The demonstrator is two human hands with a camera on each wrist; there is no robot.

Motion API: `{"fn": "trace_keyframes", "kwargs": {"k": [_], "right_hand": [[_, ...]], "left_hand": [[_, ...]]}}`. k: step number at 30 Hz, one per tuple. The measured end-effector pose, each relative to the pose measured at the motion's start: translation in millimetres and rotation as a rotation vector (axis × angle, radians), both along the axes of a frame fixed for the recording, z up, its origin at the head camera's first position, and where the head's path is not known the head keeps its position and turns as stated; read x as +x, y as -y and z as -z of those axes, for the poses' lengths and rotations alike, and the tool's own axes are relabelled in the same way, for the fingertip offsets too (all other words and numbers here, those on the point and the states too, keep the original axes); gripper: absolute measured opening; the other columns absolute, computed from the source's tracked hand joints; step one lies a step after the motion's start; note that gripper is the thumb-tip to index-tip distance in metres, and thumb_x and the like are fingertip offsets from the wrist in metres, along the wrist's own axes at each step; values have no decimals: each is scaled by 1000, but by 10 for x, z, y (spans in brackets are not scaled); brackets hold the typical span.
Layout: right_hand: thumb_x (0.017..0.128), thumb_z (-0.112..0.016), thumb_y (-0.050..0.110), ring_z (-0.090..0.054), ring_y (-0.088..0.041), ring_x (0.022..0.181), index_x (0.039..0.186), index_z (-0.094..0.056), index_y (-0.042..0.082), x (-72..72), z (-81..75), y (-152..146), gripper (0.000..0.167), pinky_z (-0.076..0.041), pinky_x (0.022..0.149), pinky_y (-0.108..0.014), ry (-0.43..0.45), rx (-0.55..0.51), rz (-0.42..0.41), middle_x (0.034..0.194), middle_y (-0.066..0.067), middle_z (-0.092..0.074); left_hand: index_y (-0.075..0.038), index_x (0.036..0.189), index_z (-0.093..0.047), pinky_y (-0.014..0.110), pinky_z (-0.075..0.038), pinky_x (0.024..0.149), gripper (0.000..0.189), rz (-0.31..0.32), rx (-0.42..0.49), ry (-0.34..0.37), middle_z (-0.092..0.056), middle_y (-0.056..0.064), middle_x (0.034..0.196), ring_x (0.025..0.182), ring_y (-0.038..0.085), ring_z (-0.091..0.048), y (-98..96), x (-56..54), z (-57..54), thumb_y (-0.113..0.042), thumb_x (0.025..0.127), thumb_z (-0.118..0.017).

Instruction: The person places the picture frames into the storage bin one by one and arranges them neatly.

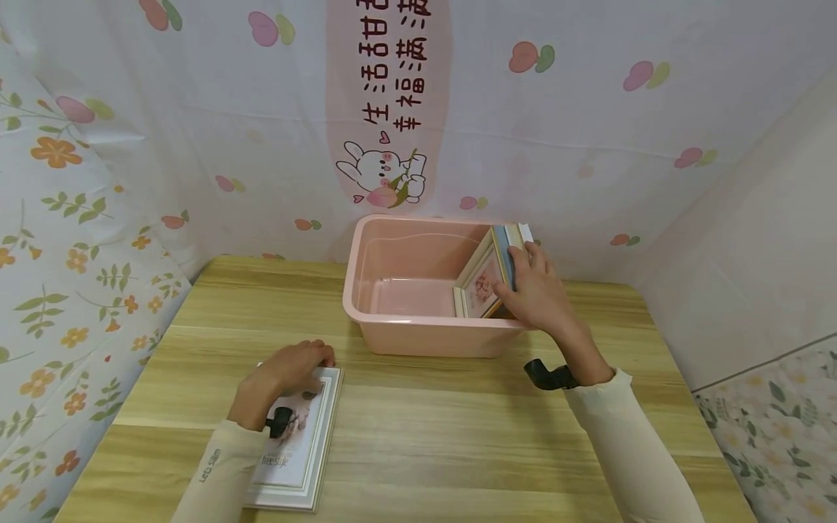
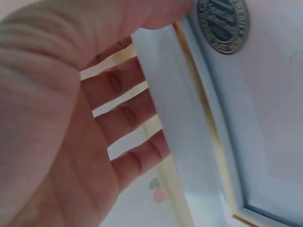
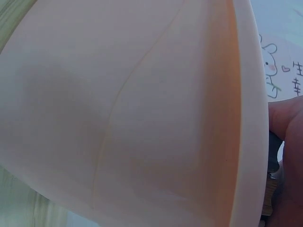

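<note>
A white picture frame [image 1: 331,428] with a thin gold line lies face up on the table's left side. My left hand [image 1: 288,374] grips its far edge; in the left wrist view the thumb is on top and the fingers [image 2: 125,120] reach behind the border. Several picture frames [image 1: 480,280] lean together at the right end of a pink plastic bin [image 1: 431,320]. My right hand [image 1: 538,292] holds these, thumb over the front one and fingers across their top edges. The bin wall hides most of this hand [image 3: 292,125] in the right wrist view.
The bin stands at the back of the wood-patterned table [image 1: 431,436], close to a printed cloth [image 1: 288,131] hanging behind. Flowered cloth [image 1: 65,290] hangs on the left, and a pale panel [image 1: 752,240] borders the right. A black wrist mount [image 1: 549,375] sits at the right wrist.
</note>
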State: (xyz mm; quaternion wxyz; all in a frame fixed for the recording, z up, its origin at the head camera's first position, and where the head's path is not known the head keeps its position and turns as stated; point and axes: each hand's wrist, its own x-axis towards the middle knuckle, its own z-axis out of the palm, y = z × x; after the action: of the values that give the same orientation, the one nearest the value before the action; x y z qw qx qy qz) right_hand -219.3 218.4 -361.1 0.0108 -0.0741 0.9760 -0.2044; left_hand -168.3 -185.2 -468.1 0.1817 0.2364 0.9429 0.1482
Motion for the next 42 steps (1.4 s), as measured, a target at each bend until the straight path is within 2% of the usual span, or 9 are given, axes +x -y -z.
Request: {"fn": "trace_keyframes", "kwargs": {"k": [5, 8, 13, 16, 23, 28, 31, 36, 42], "right_hand": [[96, -53, 32, -19, -58, 139, 155, -22, 1, 7, 7, 1, 73, -26, 104, -72, -6, -4, -3, 159, -30, -7], [96, -53, 32, -18, -58, 139, 154, -23, 1, 9, 12, 5, 73, -26, 104, -72, -8, -4, -7, 159, -30, -8], [97, -53, 32, -18, -58, 140, 154, -22, 0, 8, 19, 4, 73, -26, 104, -73, -10, -6, -9, 159, -30, -7], [96, -54, 32, -18, -58, 139, 154, -23, 0, 7, 20, 5, 73, -26, 104, -73, -9, -8, -8, 159, -30, -7], [96, -54, 32, -21, -58, 138, 154, -24, 1, 7, 20, 5, 73, -29, 103, -72, -20, -5, -4, 159, -30, -8], [96, -54, 32, -21, -57, 138, 154, -24, 1, 3, 20, 7, 73, -29, 103, -72, -20, -10, 3, 159, -29, -8], [96, -55, 32, -20, -57, 138, 154, -24, 1, 0, 20, 7, 73, -28, 103, -72, -21, -13, 7, 159, -29, -8], [96, -55, 31, -19, -57, 139, 154, -24, 1, 5, 5, 12, 73, -28, 103, -72, -16, -9, 11, 159, -29, -8], [96, -54, 32, -20, -57, 139, 154, -24, 1, 2, 14, 17, 73, -28, 103, -72, -14, -4, 15, 159, -28, -8]], "left_hand": [[-15, 100, -56, 31, -42, 66, 25, -41, 116, 82, -57, -3, 82, 72, 15, -50, 46, -18, -75, -2, 84, -71], [-14, 105, -60, 33, -45, 73, 24, -35, 165, 71, -62, -2, 90, 80, 15, -54, 80, -31, -138, -3, 87, -69], [-4, 119, -66, 45, -50, 90, 30, 13, 196, -16, -67, 7, 111, 99, 22, -61, 108, -48, -326, -1, 89, -67], [-1, 120, -67, 46, -50, 91, 30, 47, 204, -55, -67, 8, 112, 102, 23, -62, 109, -29, -450, 1, 91, -65], [-9, 114, -70, 39, -51, 85, 26, 120, 238, -192, -66, -3, 103, 94, 13, -60, 9, 107, -739, 1, 89, -68], [-13, 112, -71, 36, -52, 87, 33, 161, 245, -276, -65, -7, 104, 96, 10, -60, -138, 226, -972, 4, 84, -73], [-15, 111, -71, 36, -51, 89, 38, 208, 256, -328, -65, -8, 106, 100, 11, -60, -224, 287, -1077, 6, 80, -75], [-22, 112, -70, 38, -48, 99, 44, 271, 288, -443, -65, -10, 115, 111, 15, -60, -335, 354, -1140, 7, 79, -76], [-18, 101, -70, 37, -45, 101, 32, 297, 303, -569, -66, -6, 105, 106, 17, -60, -415, 370, -1098, 5, 81, -75]]}}
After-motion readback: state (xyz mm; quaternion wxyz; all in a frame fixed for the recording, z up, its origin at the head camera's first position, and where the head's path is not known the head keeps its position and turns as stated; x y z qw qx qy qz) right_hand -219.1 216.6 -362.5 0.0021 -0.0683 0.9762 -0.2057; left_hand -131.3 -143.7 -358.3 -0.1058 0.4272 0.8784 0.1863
